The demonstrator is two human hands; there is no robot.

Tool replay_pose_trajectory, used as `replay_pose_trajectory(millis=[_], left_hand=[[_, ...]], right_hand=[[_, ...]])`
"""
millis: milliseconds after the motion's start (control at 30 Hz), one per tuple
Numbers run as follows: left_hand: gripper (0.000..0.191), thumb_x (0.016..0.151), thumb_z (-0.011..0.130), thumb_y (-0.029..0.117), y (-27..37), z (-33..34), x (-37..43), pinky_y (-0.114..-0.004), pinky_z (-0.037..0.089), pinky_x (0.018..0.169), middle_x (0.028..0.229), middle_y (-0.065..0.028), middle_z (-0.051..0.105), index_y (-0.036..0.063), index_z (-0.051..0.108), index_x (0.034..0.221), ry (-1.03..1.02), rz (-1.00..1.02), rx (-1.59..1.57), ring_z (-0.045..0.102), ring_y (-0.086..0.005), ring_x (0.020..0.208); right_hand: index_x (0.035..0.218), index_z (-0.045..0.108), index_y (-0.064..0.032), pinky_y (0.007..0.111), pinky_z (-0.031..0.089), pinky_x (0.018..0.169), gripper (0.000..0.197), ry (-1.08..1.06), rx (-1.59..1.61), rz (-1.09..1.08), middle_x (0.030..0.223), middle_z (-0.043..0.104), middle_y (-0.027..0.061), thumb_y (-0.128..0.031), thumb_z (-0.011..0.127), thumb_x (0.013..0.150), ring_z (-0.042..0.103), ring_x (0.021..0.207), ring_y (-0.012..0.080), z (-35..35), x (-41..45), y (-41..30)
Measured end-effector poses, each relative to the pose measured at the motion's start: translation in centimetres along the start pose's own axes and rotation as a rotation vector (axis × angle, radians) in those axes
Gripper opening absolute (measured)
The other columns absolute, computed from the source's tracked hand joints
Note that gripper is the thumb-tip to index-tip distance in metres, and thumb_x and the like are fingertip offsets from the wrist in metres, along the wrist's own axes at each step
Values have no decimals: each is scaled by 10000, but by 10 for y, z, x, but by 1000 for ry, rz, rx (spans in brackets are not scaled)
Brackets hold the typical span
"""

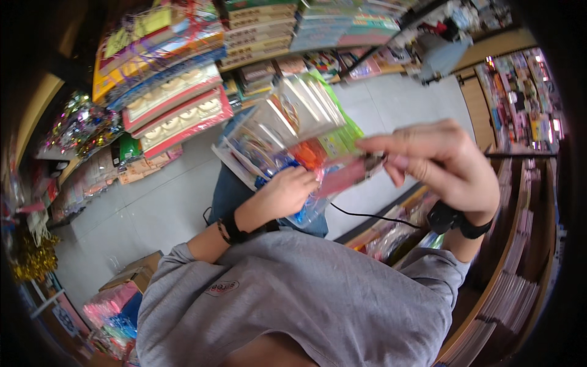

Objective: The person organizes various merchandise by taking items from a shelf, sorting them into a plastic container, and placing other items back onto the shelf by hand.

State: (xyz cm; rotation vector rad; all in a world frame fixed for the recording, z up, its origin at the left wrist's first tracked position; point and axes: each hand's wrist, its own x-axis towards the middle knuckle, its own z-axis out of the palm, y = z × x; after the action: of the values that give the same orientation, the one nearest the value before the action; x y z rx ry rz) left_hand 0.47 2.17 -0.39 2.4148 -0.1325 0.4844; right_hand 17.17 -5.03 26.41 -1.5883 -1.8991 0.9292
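Note:
My left hand [290, 191] has its fingers curled on a clear plastic bag [305, 219] with blue things inside, low in front of my body. Beside its fingertips is a bright orange item [308, 155]. My right hand [435, 160], blurred, pinches the dark far end of a pink packet [344, 176], to the right of my left hand. Beyond my hands lies a pile of clear plastic packets [270, 124] with white edges, and a bright green packet [341, 137] is at its right. The pile appears to rest over my legs.
Stacked boxed goods [179, 105] and a shelf of boxes [261, 34] stand ahead. Tinsel [82, 124] hangs at the left. A wooden rack of thin packets [509, 293] runs along the right. A black cable [371, 214] crosses near my right arm. An open cardboard box [133, 275] is at lower left.

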Motion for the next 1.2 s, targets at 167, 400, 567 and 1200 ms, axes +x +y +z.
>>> replay_pose_trajectory(millis=[167, 400, 567, 1200], left_hand=[[371, 770, 451, -29, 3, -4, 18, -415, 464, 887, 1063, -214, 617, -24, 591, 1113, 62, -133, -316, 585, -375, 993], [391, 804, 432, -28, 6, -3, 24, -412, 465, 877, 1065, -203, 619, 6, 567, 1168, 47, -188, -297, 585, -366, 995], [348, 824, 502, 0, 7, -1, 24, -404, 478, 851, 1068, -185, 625, 29, 572, 1163, 36, -250, -282, 594, -349, 987], [406, 690, 679, 138, 12, 9, 28, -305, 417, 680, 760, 1, 538, 137, 634, 1093, -208, 172, 111, 514, -186, 737]], right_hand=[[1132, 637, 53, 292, 470, 598, 291, 41, 130, 252, 701, 611, 112, 6, 525, 868, 594, 611, 175, 40, -65, 34], [1147, 618, 8, 335, 481, 653, 318, 250, 110, 486, 748, 595, 142, 37, 496, 855, 589, 658, 247, 90, -93, 90], [1186, 583, 16, 360, 492, 693, 359, 436, 24, 459, 819, 604, 176, 60, 507, 838, 604, 707, 285, 119, -89, 95], [1034, 519, 6, 458, 487, 727, 181, 298, 352, 351, 941, 619, 219, 27, 485, 857, 603, 852, 411, 210, -89, 103]])
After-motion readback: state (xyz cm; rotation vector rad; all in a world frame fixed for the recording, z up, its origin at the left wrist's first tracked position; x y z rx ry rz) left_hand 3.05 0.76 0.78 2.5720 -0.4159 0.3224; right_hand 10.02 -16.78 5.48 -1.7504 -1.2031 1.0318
